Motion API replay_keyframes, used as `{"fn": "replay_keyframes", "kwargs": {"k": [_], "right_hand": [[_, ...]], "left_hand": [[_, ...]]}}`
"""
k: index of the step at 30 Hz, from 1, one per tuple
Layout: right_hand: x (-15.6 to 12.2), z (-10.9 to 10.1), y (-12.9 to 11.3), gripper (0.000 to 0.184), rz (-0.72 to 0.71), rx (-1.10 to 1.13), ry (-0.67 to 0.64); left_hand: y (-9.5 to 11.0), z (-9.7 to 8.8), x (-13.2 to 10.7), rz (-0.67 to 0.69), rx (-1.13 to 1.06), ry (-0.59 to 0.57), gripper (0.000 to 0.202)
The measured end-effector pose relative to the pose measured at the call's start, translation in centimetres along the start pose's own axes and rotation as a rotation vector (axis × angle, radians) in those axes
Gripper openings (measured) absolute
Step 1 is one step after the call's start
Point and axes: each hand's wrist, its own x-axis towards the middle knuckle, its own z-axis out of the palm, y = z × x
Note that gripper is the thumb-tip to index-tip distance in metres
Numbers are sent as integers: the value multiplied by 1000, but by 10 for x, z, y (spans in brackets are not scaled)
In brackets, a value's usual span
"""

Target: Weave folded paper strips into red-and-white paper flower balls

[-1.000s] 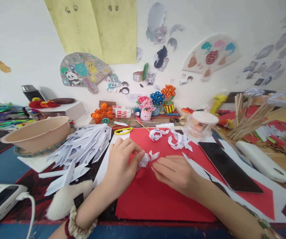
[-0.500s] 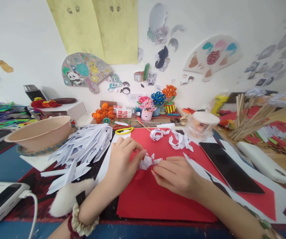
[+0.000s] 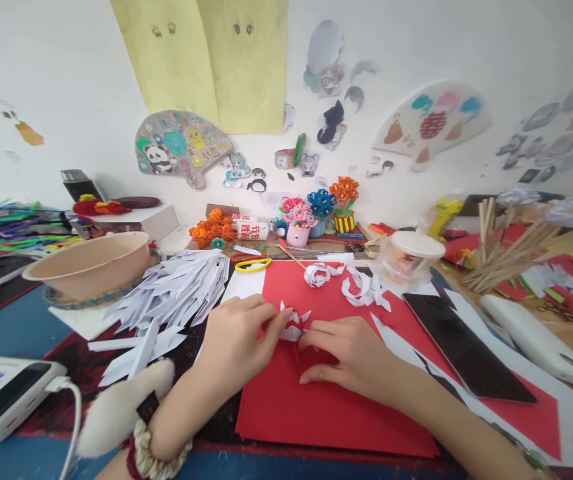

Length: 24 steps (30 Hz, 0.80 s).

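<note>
A small folded white paper piece (image 3: 292, 329) with pointed tips stands over the red paper sheets (image 3: 326, 413). My left hand (image 3: 239, 333) pinches its left side between thumb and fingers. At its right side, my right hand (image 3: 354, 350) touches the piece with its fingertips, the thumb held apart below. Farther back on the red sheets lie a curled white paper rosette (image 3: 318, 274) and loose curled paper strips (image 3: 364, 290).
A heap of folded white strips (image 3: 181, 287) lies left, near a beige basin (image 3: 91, 263). Yellow-handled scissors (image 3: 253, 265) lie behind my left hand. A black phone-like slab (image 3: 466, 347) and a lidded tub (image 3: 414, 257) are on the right. A white cabled device (image 3: 11, 400) sits front left.
My right hand has loosened its pinch, and its thumb has dropped away from the fingers. The paper piece has turned, so its points stand upward. The view has shifted slightly.
</note>
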Motion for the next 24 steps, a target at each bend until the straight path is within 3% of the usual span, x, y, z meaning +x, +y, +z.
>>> {"fn": "replay_keyframes", "kwargs": {"k": [5,8,11,12,15,19,24], "right_hand": [[3,-12,5,22,269,106,56],[5,-13,9,23,360,7,-33],[4,-9,10,11,328,-26,-96],[4,-8,10,5,300,-25,-102],[2,-4,8,12,199,-33,-99],[0,-2,8,16,118,-55,-46],[0,-1,7,28,58,-75,47]], "left_hand": [[4,-4,-7,123,26,57,37],[13,-2,-9,330,5,-47,23],[14,1,-10,472,105,-183,22],[12,2,-10,485,139,-198,23],[5,-2,-8,453,211,-217,24],[4,-3,-5,411,242,-178,21],[10,8,-5,467,278,-88,19]]}}
